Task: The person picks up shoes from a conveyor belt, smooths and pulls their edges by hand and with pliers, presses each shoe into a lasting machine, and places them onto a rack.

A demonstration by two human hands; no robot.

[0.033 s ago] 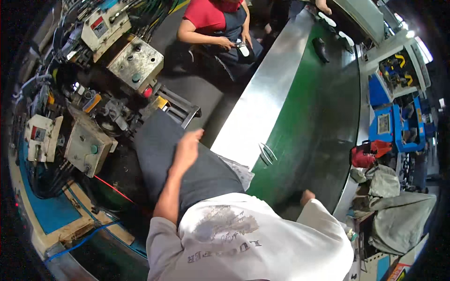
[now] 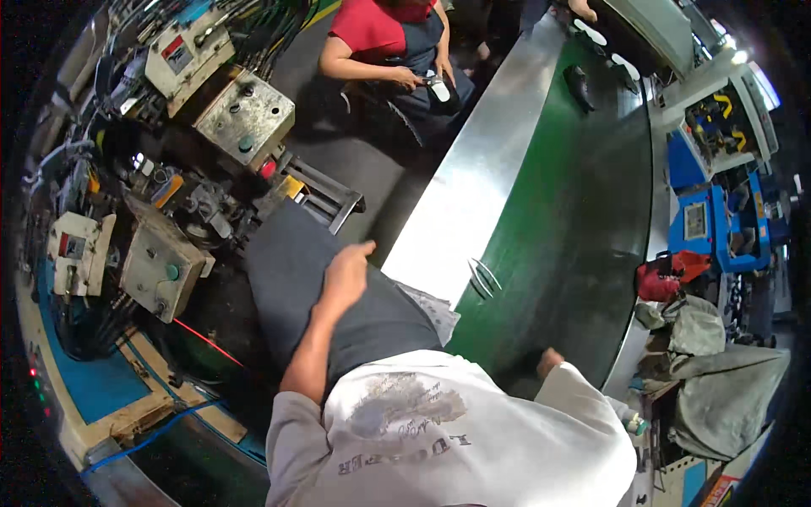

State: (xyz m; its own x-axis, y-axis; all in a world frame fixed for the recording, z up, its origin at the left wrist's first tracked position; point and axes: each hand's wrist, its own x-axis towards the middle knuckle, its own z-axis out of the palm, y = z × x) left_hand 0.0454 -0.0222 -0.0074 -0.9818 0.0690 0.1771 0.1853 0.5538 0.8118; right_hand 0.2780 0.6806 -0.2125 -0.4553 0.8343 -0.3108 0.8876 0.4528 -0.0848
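Machines crowded the left of the workshop, and a long green belt (image 2: 528,228) ran away from the person with a bright metal ledge (image 2: 473,182) along its left side. Nearest, a white shirt (image 2: 481,422) filled the lower part of the view, and dark cloth (image 2: 291,253), apparently an apron, covered the legs. The right hand (image 2: 550,363) showed only partly past its sleeve, over the near part of the belt; whether its grip was apart or together could not be told. The left hand (image 2: 346,277) hung above the dark cloth, short of the ledge, loosely curled; nothing showed in it, though the angle hid whether the fingertips met.

Two thin, curved white strips (image 2: 489,273) lay on the belt close to the ledge, ahead and leftward of the right hand, and to the right of the left hand. Their long axis slanted from far left to near right, roughly toward the right hand, which seemed the nearer. Belt surface lay between them; from the left hand, the ledge intervened. A metal rail (image 2: 656,198) bounded the belt's right side.

Farther off, a seated co-worker (image 2: 384,38) held a white-soled shoe (image 2: 439,89), and a black shoe (image 2: 579,89) lay on the belt.
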